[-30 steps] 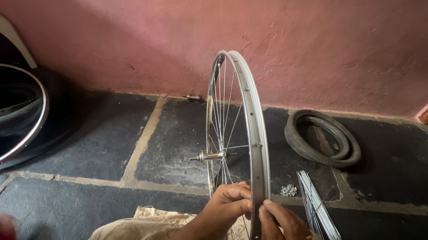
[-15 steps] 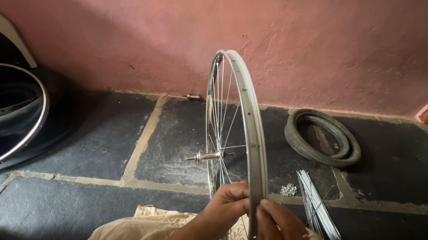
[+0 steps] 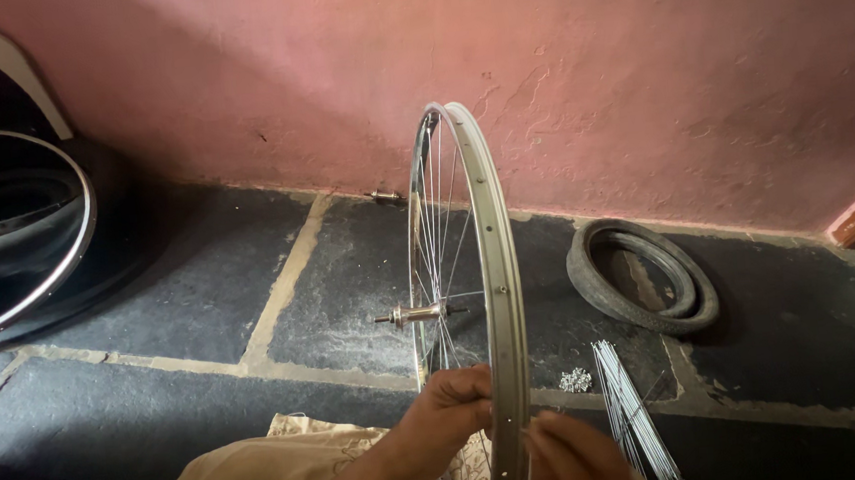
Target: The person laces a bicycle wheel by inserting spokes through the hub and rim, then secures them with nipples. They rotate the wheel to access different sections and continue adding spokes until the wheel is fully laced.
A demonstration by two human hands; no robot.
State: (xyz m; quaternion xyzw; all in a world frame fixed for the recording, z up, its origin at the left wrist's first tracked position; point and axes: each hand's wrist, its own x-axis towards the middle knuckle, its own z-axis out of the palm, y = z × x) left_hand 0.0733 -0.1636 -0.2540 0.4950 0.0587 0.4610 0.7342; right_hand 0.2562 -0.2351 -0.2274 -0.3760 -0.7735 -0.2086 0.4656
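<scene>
A bicycle wheel rim (image 3: pixel 495 265) stands upright on its edge, seen nearly edge-on, its bottom resting against the person's lap, which is covered in tan cloth (image 3: pixel 264 477); standing this way, both sides stay within reach. The left hand (image 3: pixel 445 414) sits on the left side of the rim near its bottom, fingers curled in among the spokes (image 3: pixel 435 239) and closed round the rim's inner edge, seemingly to steady it. The right hand (image 3: pixel 573 455) is just right of the rim, fingertips pinched together at its wall; whether they hold anything I cannot tell. The hub (image 3: pixel 418 314) sits at the wheel's middle. Right of the rim, on the stone floor (image 3: pixel 152 319), lie a bundle of loose spokes (image 3: pixel 632 406), a small pile of nipples (image 3: pixel 575 380) and, further off, a coiled tyre (image 3: pixel 641 275), all handy. Far left of the rim leans another wheel (image 3: pixel 16 239)
</scene>
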